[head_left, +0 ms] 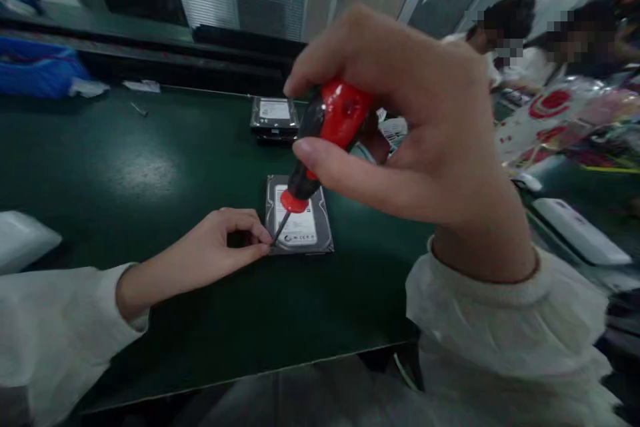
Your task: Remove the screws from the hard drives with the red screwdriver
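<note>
The right hand (425, 107) is nearest to the camera, raised above the bench (150, 213); its fingers grasp the red and black handle of a screwdriver (343, 113). The shaft slants down, and its tip is at the near left corner of a hard drive (303, 230). This drive lies flat on the green bench, with the white label upward. The left hand (215, 250) comes from the left; its thumb and forefinger are drawn together at the same corner, close to the tip, but I cannot tell if they pinch something. Farther on the bench, behind this drive, stand more hard drives (274, 113) in a small stack. At the far left is a blue bag (40, 67), and at the far right other people sit, blurred.
</note>
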A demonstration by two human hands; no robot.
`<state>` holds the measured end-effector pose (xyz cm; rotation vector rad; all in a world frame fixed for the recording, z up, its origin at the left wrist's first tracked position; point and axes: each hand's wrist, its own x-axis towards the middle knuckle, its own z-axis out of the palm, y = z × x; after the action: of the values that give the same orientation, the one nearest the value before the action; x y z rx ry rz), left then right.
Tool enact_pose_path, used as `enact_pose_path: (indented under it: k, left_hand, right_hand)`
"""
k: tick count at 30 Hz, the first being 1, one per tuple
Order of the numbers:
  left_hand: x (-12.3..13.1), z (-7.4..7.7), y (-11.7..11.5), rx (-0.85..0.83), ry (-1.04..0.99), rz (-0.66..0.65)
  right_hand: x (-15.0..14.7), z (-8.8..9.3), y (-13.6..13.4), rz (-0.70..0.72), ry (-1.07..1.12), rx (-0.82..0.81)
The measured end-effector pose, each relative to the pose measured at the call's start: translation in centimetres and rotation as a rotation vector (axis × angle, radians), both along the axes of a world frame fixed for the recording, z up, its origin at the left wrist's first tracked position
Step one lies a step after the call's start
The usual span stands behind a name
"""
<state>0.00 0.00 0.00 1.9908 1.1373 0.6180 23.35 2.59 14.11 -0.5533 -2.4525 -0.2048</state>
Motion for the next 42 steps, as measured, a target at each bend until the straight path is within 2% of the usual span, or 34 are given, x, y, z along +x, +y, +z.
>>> enact_pose_path:
  k: [4,9,14,19,24,29,34,39,42]
  left_hand:
    - [0.08,0.17,-0.09,-0.016,-0.015,-0.003]
    - [-0.05,0.08,-0.03,-0.044,0.010,0.002]
    - [-0.22,-0.13,-0.05,-0.063,-0.004,0.004]
    - [-0.19,-0.09,-0.17,-0.078,0.012,0.003]
    - [-0.13,-0.07,-0.13,-0.088,0.007,0.010]
    - [0.04,0.07,-0.12,-0.084,0.009,0.014]
    - [0.12,0.32,-0.25,-0.098,0.003,0.002]
    - [0.13,0.06,-0.04,-0.126,0.055,0.005]
    - [0.05,-0.27,0.12,-0.122,0.046,0.015]
  right_hand:
    - [0.13,0.19,0.45,0.116,-0.054,-0.048]
    - [0.11,0.29,0.31,0.047,-0.032,-0.017]
    - [-0.02,0.36,0.27,0.095,-0.077,-0.076]
    - [0.03,0.22,0.21,0.015,-0.031,-0.066]
    - [-0.03,0.30,0.25,0.104,-0.060,-0.124]
    - [-0.12,0.34,0.13,0.001,-0.054,-0.133]
    - [0.18,0.30,0.00,0.053,-0.075,-0.177]
    - [0.39,0.19,0.13,-0.065,-0.056,-0.142]
    - [0.39,0.13,0.08,0.013,-0.050,-0.165]
